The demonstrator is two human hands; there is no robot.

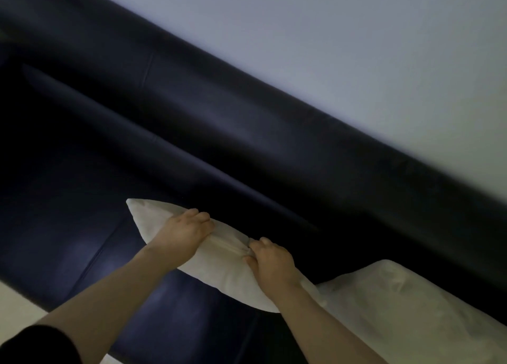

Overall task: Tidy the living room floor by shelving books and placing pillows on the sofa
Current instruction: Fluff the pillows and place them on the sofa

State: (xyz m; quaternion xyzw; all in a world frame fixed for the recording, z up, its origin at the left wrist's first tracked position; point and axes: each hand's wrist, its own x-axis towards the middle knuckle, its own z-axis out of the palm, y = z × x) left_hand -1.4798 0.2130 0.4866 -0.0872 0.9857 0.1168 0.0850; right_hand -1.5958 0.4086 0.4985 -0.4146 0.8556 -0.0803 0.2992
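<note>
A white pillow (219, 270) stands on its edge over the seat of a dark navy sofa (192, 133). My left hand (183, 233) grips the pillow's top edge toward its left end, fingers curled over it. My right hand (270, 260) pinches the bunched fabric at the middle of the same edge. A second white pillow (406, 303) lies on the seat to the right, touching the first one's lower right corner. No books are in view.
The sofa's long backrest runs diagonally from upper left to lower right, with a pale wall (356, 48) behind it. A seam between seat cushions (101, 251) lies left of my arms. A strip of light floor (19, 300) shows at the lower left.
</note>
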